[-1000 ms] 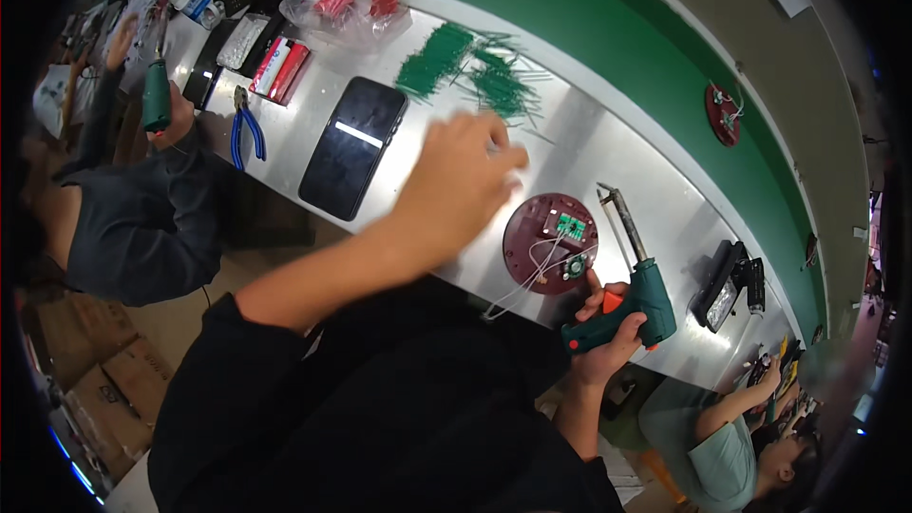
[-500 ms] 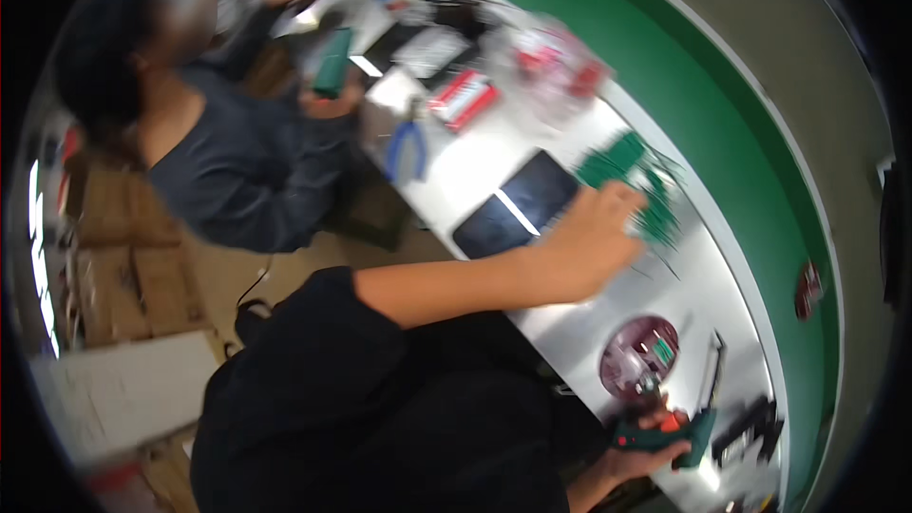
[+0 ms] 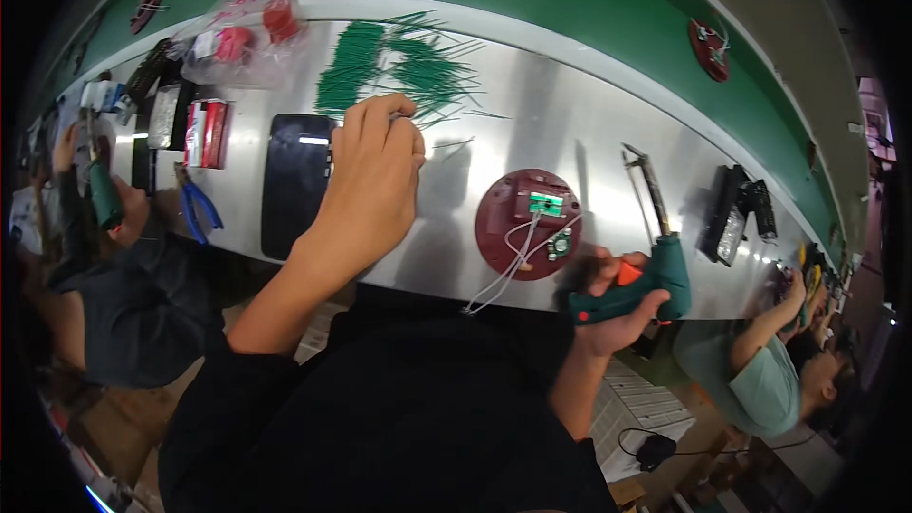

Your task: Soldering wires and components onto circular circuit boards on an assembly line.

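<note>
My left hand [image 3: 372,171] hovers at the near edge of a pile of short thin green wires [image 3: 353,66]. Its fingers are curled together; whatever they pinch, if anything, is hidden. My right hand [image 3: 619,331] is wrapped around the handle of a green soldering gun [image 3: 673,277] with an orange trigger, its long metal tip pointing away from me. Between my hands lies a round maroon housing [image 3: 496,223] holding a small green circuit board [image 3: 546,204], with white wires trailing toward the table's front edge.
Left of my hand lies a black tablet-like slab [image 3: 293,180], with blue-handled pliers [image 3: 197,207], a red-and-white box [image 3: 206,133] and a plastic bag [image 3: 242,43] beyond. Black parts [image 3: 733,214] lie at right. Maroon discs [image 3: 710,49] sit on the green strip. Co-workers sit on both sides.
My view has swung round, bringing the bench more level across the picture. My left hand has drawn back to the near edge of the green wires. The soldering gun stays in my right hand.
</note>
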`<action>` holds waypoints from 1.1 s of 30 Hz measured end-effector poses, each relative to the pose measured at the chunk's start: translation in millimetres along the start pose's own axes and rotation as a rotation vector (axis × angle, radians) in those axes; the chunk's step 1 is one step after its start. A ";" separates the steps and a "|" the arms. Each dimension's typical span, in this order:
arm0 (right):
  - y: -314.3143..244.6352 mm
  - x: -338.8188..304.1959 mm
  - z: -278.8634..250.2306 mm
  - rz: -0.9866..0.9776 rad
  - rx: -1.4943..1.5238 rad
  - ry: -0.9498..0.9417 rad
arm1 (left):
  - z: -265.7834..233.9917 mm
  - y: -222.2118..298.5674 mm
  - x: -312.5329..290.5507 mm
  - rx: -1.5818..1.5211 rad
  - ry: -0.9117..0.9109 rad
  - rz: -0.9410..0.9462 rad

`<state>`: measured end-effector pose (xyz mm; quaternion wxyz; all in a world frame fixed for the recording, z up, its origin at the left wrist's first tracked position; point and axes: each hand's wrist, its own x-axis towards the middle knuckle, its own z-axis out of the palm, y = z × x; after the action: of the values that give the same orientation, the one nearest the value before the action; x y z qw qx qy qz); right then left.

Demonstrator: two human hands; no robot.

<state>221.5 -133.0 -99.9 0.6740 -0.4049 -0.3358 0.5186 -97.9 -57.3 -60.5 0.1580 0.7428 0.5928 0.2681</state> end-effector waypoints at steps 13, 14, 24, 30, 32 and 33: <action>8.3 0.4 10.2 0.025 0.022 -0.046 | -18.4 -15.1 -4.7 0.078 0.013 -0.020; 7.8 1.1 11.6 0.024 0.034 -0.056 | -18.7 -13.5 -3.9 0.136 -0.001 -0.005; 5.2 4.1 12.9 -0.004 0.042 -0.024 | -4.7 0.5 4.8 0.129 0.049 0.095; 7.8 -2.8 12.5 -0.031 0.035 -0.016 | 7.8 43.3 4.7 -0.314 0.062 0.021; 5.3 -6.0 13.0 -0.037 -0.036 -0.013 | 20.7 48.0 4.9 -0.343 0.075 0.036; 1.7 -11.6 13.8 -0.039 -0.035 -0.001 | 27.4 50.9 6.8 -0.360 0.123 0.050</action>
<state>206.0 -141.3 -95.7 0.6766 -0.4101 -0.3529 0.4995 -40.2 -61.0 -53.0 0.2450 0.6993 0.5251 0.4185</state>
